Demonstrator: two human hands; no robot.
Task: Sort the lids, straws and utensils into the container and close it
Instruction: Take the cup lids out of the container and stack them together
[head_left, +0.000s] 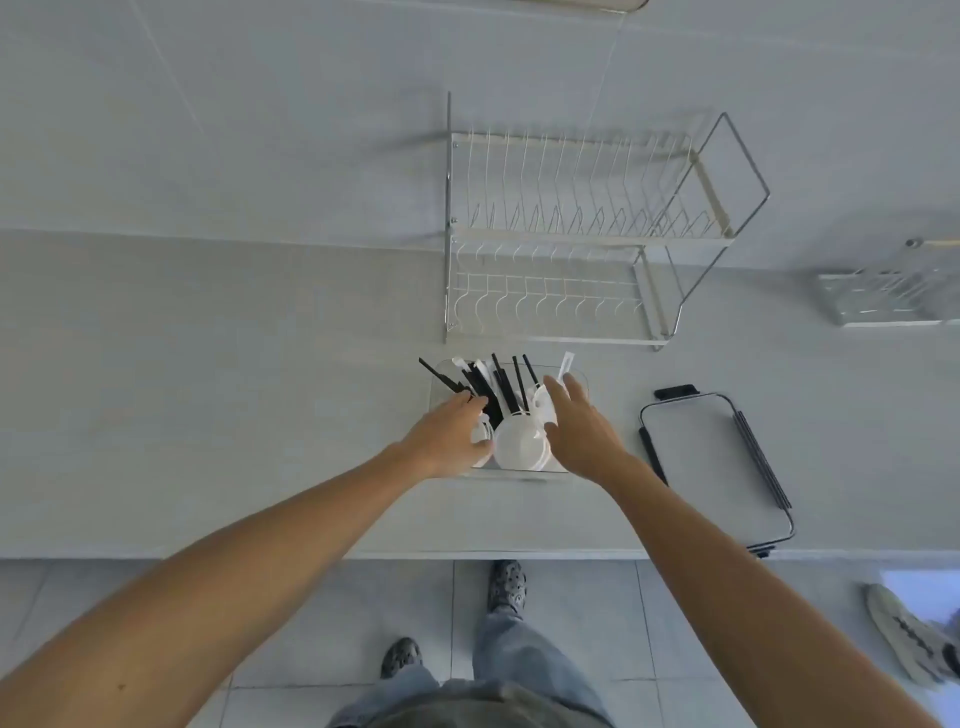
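The left hand (447, 434) is curled around a white lid (483, 441) inside the clear container (574, 376) on the counter (260, 415); its fingertips are hidden. The right hand (579, 431) is held flat, fingers straight, over black straws (506, 387) and white utensils (563, 364). No writing is legible.

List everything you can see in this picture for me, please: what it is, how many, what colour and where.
container: one, clear, on the counter in front of the rack
straws: several, black, standing in the container's far part
utensils: a few, white, among the straws; exact count unclear
lids: a stack, white, in the container's near part
container cover: one, clear with black clips, on the counter right of the container
dish rack: one, white wire, two tiers, behind the container
small rack: one, pale, far right
counter: one, light grey
shoes: two, dark, on the floor tiles
hands: left hand on the lids, right hand over the container
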